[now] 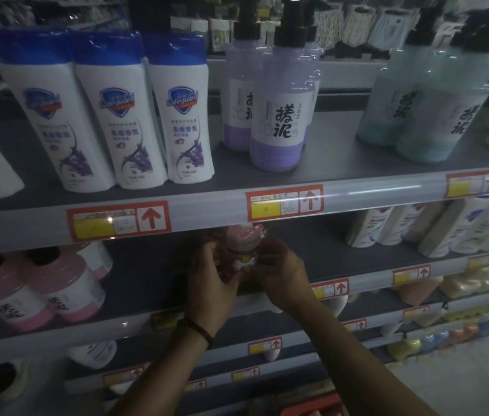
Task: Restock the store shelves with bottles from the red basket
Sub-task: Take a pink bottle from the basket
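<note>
Views: one. Head-worn, wide-angle camera, carried by the person standing close against the store shelves [207, 205]. Facing: forward and tilted down. Upper frame: upper shelf [327, 151], near, its bottles [276, 115] large. Centre: left hand [207, 280] and right hand [279, 271], both gripping a small bottle [243, 247] at the second shelf [147, 271]. Lower frame: forearms [342, 340] entering from below, lower shelves [297, 334] falling away rightward, red basket [312, 408] at the bottom edge.

our two forearms rise from the bottom of the view and draw close together at the hands. our left hand [211, 283] curls its fingers round a small bottle [241, 250] from the left. our right hand [277, 270] grips the same bottle from the right. a dark band [198, 328] circles our left wrist.
</note>
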